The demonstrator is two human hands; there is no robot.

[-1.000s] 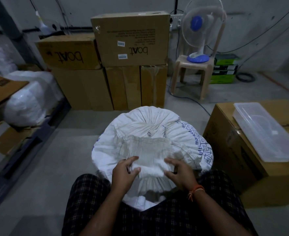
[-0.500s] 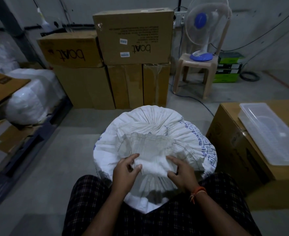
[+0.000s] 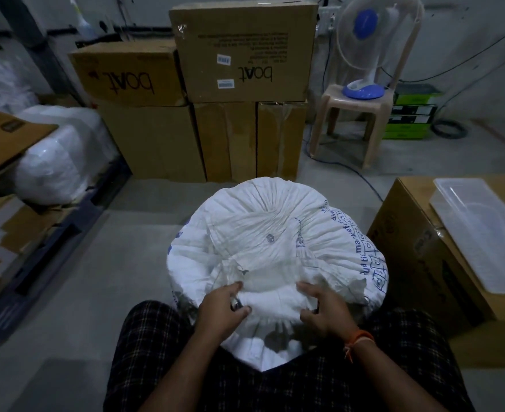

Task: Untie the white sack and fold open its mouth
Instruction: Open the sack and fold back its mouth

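Note:
A full white woven sack [image 3: 275, 233] with blue print along its right side stands on the floor between my knees. Its gathered mouth lies folded over the top toward me, the creases fanning out from the far side. My left hand [image 3: 221, 310] pinches the near left edge of the crumpled mouth fabric. My right hand [image 3: 325, 310], with an orange thread on the wrist, grips the near right edge. Between the hands the fabric is bunched into a thick roll. No tie or string shows.
Stacked cardboard boxes [image 3: 239, 55] stand behind the sack. A box [image 3: 417, 263] at the right carries a clear plastic container [image 3: 480, 233]. A plastic stool [image 3: 355, 114] with a table fan is at the back right. White bags [image 3: 61, 156] and flattened cardboard lie at the left.
Both hands have slid down and toward me along the mouth fabric, bunching it into a roll between them. The camera has tilted slightly.

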